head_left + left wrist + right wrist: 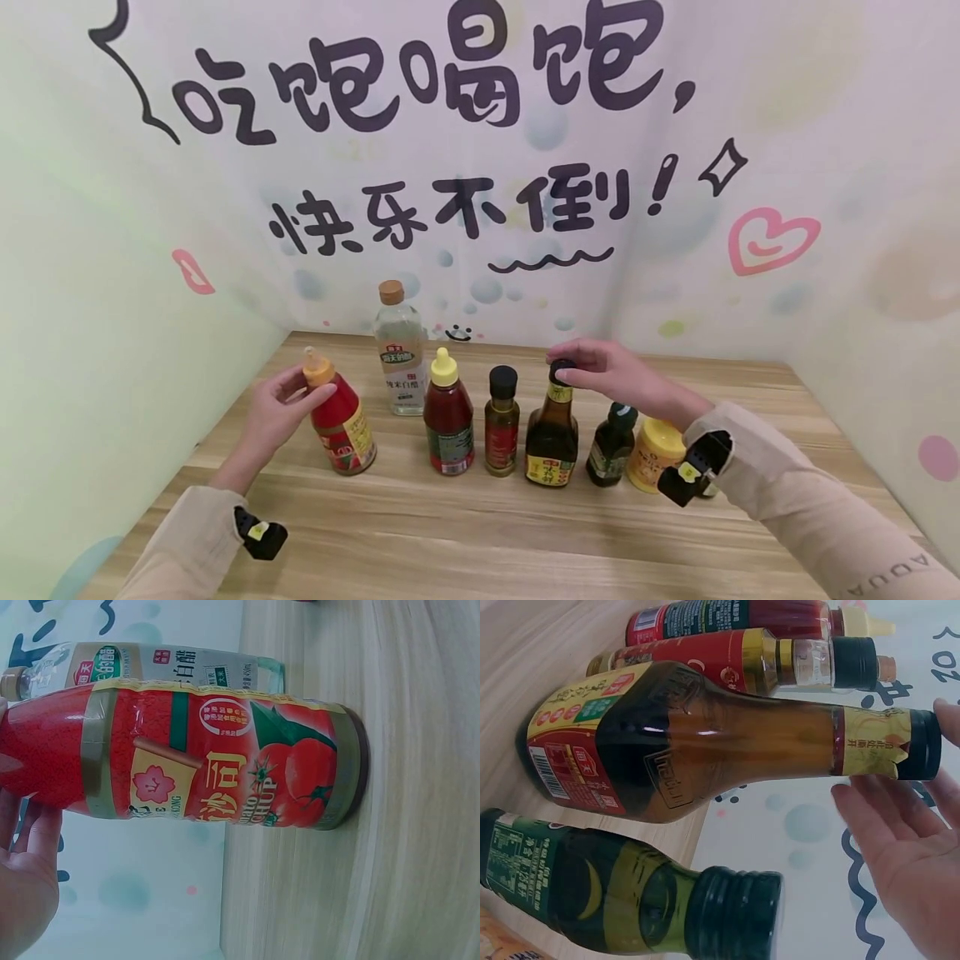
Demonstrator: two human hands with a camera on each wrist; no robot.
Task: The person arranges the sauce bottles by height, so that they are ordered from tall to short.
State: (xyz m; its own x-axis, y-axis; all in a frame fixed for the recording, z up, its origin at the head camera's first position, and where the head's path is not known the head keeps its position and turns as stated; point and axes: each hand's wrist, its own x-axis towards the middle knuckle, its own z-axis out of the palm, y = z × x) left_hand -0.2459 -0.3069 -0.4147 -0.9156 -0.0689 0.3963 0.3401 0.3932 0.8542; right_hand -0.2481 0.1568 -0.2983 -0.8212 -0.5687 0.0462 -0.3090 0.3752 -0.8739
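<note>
Closest to the head cam is that right sleeve (802, 492), 4 o'clock. Right hand (611, 375): thumb and fingers round the cap of the dark sauce bottle (547, 437), 5 o'clock. Left hand (273, 408) grips the ketchup bottle (345, 433) near its top, 8 o'clock. I'd keep both upright, squeezing gently; vinegar (401, 367) sits at ketchup's 1 o'clock, a small green bottle (611, 450) at the sauce's 3, easily knocked.

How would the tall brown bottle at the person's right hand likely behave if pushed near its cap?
The tall brown bottle might tip, since its long, narrow neck puts a high push well above the base. Its wider, flat-sided lower body should discourage rolling. Its glossy surface looks stiff and perhaps slippery.
</note>
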